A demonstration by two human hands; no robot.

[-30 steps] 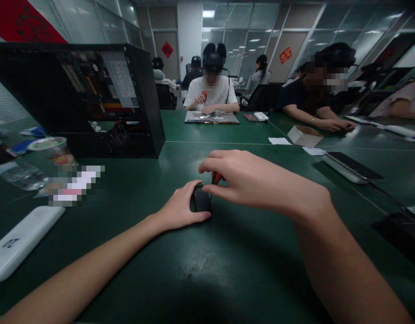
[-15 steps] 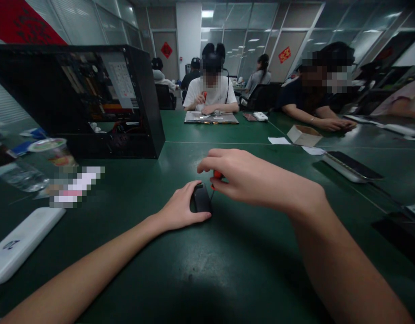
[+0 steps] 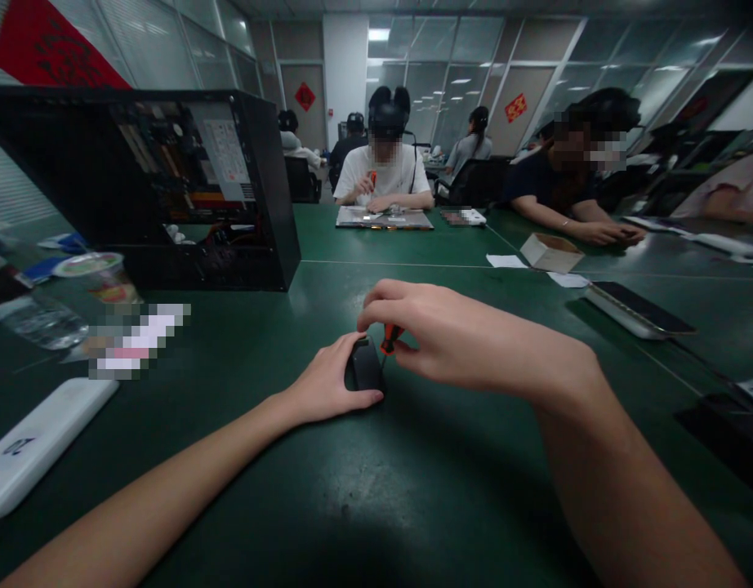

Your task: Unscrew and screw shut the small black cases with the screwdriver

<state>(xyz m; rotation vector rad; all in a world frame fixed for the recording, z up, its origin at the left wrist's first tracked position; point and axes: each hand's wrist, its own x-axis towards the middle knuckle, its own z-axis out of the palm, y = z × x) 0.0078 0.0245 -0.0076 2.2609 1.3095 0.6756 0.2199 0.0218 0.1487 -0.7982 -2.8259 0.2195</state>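
A black computer mouse (image 3: 367,364) lies on the green table in front of me. My left hand (image 3: 328,379) grips it from the left, fingers at its far end and thumb at the near end. My right hand (image 3: 422,328) is closed around the orange-and-black handle of a screwdriver (image 3: 389,338), whose thin shaft points down at the right side of the mouse. Whether the tip touches the mouse, I cannot tell. Part of the handle is hidden behind my right fingers.
An open black computer case (image 3: 284,212) stands at the left. Near it are a plastic cup (image 3: 100,278), a bottle (image 3: 46,318) and a white device (image 3: 46,445). A small box (image 3: 551,253) and a flat device (image 3: 637,310) lie at the right. Co-workers sit across the table.
My right hand has shifted slightly and its fingers have curled, showing more of the screwdriver handle. My left hand stays on the mouse. The view has tilted up a little.
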